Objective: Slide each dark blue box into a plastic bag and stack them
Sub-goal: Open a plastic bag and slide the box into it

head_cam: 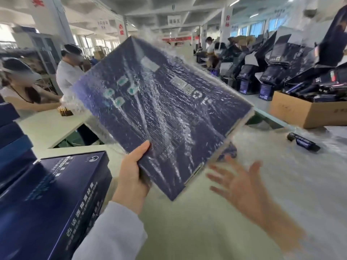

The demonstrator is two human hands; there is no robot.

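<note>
A flat dark blue box [159,109] is tilted up in the air above the table, wrapped in a clear crinkled plastic bag [165,53] whose loose end flutters past its far edge. My left hand [131,177] grips the box's near left corner, thumb on top. My right hand [242,186] hovers blurred just right of the box's near edge, fingers spread, holding nothing. Another dark blue box [50,201] lies on the table at my lower left.
More blue boxes [11,132] are stacked at the far left. A sheet of clear plastic [281,166] covers the table to the right, with a small dark item [304,142] on it. A cardboard carton [308,111] stands at the back right. Two people work at the left.
</note>
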